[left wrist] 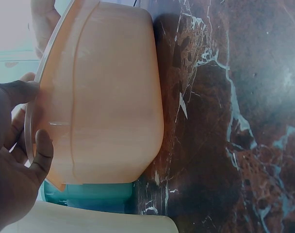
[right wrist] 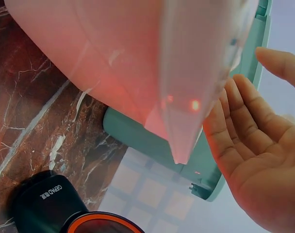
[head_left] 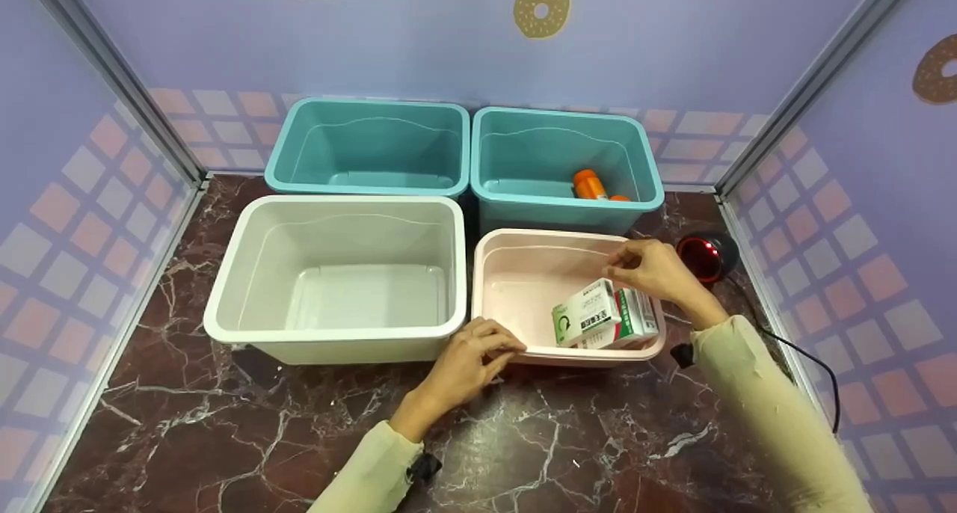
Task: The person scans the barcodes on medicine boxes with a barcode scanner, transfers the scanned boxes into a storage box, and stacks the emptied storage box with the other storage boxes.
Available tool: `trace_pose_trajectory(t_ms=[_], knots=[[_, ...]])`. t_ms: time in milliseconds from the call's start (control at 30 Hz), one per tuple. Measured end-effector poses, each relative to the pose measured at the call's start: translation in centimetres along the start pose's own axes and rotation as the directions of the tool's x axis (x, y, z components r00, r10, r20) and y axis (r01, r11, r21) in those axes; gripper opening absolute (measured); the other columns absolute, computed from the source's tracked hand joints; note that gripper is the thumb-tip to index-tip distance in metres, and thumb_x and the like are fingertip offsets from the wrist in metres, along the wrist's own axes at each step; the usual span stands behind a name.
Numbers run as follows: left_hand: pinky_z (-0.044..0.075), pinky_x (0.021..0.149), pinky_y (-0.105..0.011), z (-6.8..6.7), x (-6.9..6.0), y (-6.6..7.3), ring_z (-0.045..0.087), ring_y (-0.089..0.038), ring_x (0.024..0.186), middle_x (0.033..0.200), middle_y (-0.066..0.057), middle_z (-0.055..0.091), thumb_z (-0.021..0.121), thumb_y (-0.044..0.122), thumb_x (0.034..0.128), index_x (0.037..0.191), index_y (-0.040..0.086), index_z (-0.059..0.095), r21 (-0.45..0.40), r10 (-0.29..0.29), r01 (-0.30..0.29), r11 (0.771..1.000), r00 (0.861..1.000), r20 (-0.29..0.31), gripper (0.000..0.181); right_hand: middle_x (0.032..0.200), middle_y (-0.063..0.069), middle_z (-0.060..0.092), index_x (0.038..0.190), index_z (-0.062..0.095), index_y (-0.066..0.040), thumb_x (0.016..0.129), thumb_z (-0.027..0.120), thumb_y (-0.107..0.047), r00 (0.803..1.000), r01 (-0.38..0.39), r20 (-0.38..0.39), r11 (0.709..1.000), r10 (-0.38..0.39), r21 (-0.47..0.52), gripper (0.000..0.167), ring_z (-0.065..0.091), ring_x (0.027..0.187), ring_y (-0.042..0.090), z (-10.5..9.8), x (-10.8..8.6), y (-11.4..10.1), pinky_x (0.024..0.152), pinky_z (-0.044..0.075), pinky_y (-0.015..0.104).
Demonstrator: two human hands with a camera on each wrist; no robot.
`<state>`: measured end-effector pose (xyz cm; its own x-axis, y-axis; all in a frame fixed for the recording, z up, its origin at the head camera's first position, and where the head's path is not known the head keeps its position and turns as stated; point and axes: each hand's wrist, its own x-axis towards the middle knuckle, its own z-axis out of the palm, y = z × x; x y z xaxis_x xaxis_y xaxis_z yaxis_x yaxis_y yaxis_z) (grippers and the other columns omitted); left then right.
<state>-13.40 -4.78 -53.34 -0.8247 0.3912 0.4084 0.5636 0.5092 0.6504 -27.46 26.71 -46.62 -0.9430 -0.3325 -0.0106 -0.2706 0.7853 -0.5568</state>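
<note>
A pink bin (head_left: pixel 516 292) sits at the front right of the counter. My left hand (head_left: pixel 471 356) holds its near left rim; in the left wrist view the thumb is on the outer wall and other fingers reach over the edge. Inside the bin, a white and green medicine box (head_left: pixel 587 315) leans on another white, red and green box (head_left: pixel 635 315). My right hand (head_left: pixel 650 270) is over the bin's right side, close above the boxes. The right wrist view shows its palm (right wrist: pixel 264 165) with loosely bent fingers, the thumb apart, and nothing held.
A white bin (head_left: pixel 336 333) stands left of the pink one. Behind are two teal bins, the left (head_left: pixel 366 188) and the right (head_left: pixel 561 217), which holds orange bottles (head_left: pixel 589 185). A black scanner (head_left: pixel 710 256) with a cable lies at the right wall.
</note>
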Motion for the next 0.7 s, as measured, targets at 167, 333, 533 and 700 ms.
trace_pose_trajectory(t_ms=[167, 333, 533, 700], knots=[[0.049, 0.094, -0.031, 0.0, 0.0, 0.0, 0.061, -0.015, 0.1, 0.1, 0.007, 0.07, 0.073, 0.015, 0.0894, 0.101, 0.02, 0.077, -0.004, 0.003, -0.003, 1.0, 1.0, 0.0, 0.013, 0.087, 0.007, 0.076, 0.095, 0.077, -0.011, 0.086, 0.076, -0.024, 0.999, -0.009, 0.043, 1.0, 0.009, -0.015, 0.015, 0.063, 0.075, 0.014, 0.3, 0.1, 0.0, 0.067, 0.048, 0.024], [0.049, 0.095, -0.03, -0.1, 0.0, 0.0, 0.061, -0.015, 0.101, 0.101, 0.007, 0.07, 0.073, 0.014, 0.0891, 0.102, 0.019, 0.077, 0.012, 0.011, -0.011, 1.0, 1.0, 0.001, 0.014, 0.086, 0.006, 0.076, 0.093, 0.076, -0.011, 0.084, 0.077, -0.022, 0.998, 0.004, 0.066, 0.999, -0.001, -0.042, 0.015, 0.062, 0.075, 0.014, 0.7, 0.3, -0.2, 0.068, 0.047, 0.025], [0.048, 0.097, -0.03, -0.1, 0.0, 0.0, 0.061, -0.015, 0.102, 0.101, 0.007, 0.07, 0.072, 0.015, 0.0894, 0.102, 0.02, 0.077, 0.01, -0.013, 0.013, 1.0, 1.0, 0.018, 0.015, 0.085, 0.008, 0.076, 0.095, 0.076, -0.007, 0.081, 0.078, -0.018, 0.995, 0.028, 0.101, 0.999, -0.025, -0.031, 0.018, 0.063, 0.075, 0.014, 1.3, 0.3, -0.5, 0.069, 0.048, 0.026], [0.048, 0.097, -0.03, -0.1, 0.0, 0.0, 0.061, -0.015, 0.102, 0.101, 0.007, 0.07, 0.072, 0.015, 0.0894, 0.102, 0.02, 0.077, 0.005, -0.018, 0.018, 1.0, 1.0, 0.016, 0.014, 0.084, 0.008, 0.075, 0.096, 0.076, -0.005, 0.081, 0.08, -0.016, 0.991, 0.053, 0.128, 0.998, -0.051, -0.017, 0.019, 0.062, 0.073, 0.013, 1.6, 0.4, -1.0, 0.069, 0.05, 0.026]])
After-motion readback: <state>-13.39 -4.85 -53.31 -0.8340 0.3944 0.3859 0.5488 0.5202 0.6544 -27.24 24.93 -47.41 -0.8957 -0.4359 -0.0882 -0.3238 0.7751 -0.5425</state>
